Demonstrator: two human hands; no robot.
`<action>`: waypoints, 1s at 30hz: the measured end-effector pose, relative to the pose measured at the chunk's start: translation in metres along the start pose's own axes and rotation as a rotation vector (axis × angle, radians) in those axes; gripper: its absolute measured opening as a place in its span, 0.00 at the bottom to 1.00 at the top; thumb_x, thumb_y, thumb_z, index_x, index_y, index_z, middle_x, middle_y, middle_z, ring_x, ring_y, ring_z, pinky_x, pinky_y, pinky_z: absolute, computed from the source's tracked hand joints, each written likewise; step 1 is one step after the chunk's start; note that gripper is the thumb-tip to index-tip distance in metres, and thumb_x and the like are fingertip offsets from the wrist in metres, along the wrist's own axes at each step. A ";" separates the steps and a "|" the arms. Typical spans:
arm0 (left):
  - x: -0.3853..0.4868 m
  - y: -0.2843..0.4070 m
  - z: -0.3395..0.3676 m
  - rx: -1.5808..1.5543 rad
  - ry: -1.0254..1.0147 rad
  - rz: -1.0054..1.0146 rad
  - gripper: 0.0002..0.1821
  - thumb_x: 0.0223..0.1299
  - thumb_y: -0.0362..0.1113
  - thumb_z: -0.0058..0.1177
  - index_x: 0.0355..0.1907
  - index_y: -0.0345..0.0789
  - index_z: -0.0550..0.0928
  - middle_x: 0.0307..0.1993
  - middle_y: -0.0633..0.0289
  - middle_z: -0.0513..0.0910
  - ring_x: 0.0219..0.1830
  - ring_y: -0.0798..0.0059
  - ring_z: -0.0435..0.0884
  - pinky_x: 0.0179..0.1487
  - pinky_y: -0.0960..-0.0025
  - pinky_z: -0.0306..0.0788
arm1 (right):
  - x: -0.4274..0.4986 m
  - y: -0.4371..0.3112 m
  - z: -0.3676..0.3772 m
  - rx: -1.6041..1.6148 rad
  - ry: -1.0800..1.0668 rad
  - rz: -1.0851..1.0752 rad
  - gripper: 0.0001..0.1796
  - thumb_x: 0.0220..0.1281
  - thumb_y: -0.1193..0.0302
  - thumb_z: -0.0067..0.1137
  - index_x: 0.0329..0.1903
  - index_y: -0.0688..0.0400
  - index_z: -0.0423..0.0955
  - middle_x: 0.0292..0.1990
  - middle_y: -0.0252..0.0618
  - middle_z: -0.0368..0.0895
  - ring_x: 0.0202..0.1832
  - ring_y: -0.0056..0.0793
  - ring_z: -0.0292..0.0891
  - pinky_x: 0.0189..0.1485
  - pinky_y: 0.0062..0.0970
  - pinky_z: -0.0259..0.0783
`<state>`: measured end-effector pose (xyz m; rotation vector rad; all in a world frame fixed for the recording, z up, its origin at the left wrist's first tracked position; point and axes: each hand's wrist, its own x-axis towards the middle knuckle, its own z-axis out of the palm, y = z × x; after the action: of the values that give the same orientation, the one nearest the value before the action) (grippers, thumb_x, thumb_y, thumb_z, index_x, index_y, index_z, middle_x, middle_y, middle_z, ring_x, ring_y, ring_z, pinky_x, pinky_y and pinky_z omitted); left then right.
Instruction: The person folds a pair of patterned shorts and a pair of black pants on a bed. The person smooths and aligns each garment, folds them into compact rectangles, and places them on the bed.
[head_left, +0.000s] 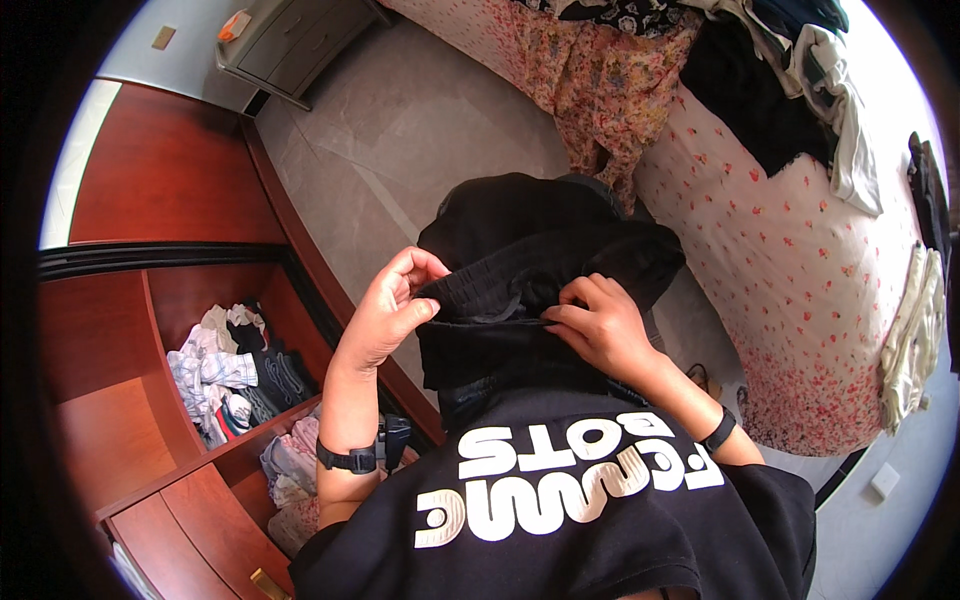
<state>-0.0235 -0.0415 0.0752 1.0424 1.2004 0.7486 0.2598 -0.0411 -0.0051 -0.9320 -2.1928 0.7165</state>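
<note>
Across my lap lies a black garment (517, 225) with a gathered elastic waistband (472, 296). My left hand (395, 304) pinches the left end of that waistband between thumb and fingers. Farther right, my right hand (604, 319) grips the edge of the same band, its fingertips partly hidden in the dark cloth. Between the two hands the band is spread, showing some of its inner side. The folds below merge with my dark clothing, so the garment's full outline cannot be told.
At left, a reddish wooden wardrobe (217, 262) holds piled clothes (225, 367) in its compartments. On the right stands a bed with a floral sheet (757, 225), bearing a floral garment (607, 90) and a black garment (750, 97). A grey drawer cabinet (300, 45) is beyond.
</note>
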 end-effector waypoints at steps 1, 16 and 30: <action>0.000 -0.001 0.000 0.001 0.004 0.010 0.17 0.53 0.30 0.54 0.48 0.34 0.73 0.43 0.67 0.76 0.47 0.81 0.74 0.56 0.75 0.66 | -0.001 0.000 0.000 0.018 0.023 -0.001 0.08 0.47 0.71 0.69 0.33 0.54 0.81 0.33 0.33 0.73 0.36 0.34 0.71 0.36 0.32 0.67; -0.003 -0.019 0.024 0.269 0.467 0.289 0.14 0.57 0.32 0.65 0.44 0.36 0.78 0.48 0.63 0.77 0.49 0.76 0.75 0.53 0.72 0.69 | -0.003 -0.012 -0.001 -0.029 0.323 -0.199 0.16 0.36 0.81 0.69 0.35 0.58 0.82 0.29 0.34 0.75 0.27 0.31 0.70 0.27 0.27 0.64; -0.008 -0.008 0.074 1.078 0.225 0.673 0.13 0.35 0.29 0.69 0.30 0.42 0.86 0.23 0.70 0.77 0.29 0.72 0.73 0.49 0.64 0.60 | 0.003 -0.023 -0.004 0.230 0.309 -0.040 0.14 0.41 0.75 0.73 0.35 0.57 0.81 0.29 0.34 0.76 0.28 0.31 0.73 0.29 0.26 0.68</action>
<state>0.0456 -0.0693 0.0735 2.3817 1.4838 0.7175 0.2514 -0.0514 0.0139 -0.8177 -1.8121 0.7342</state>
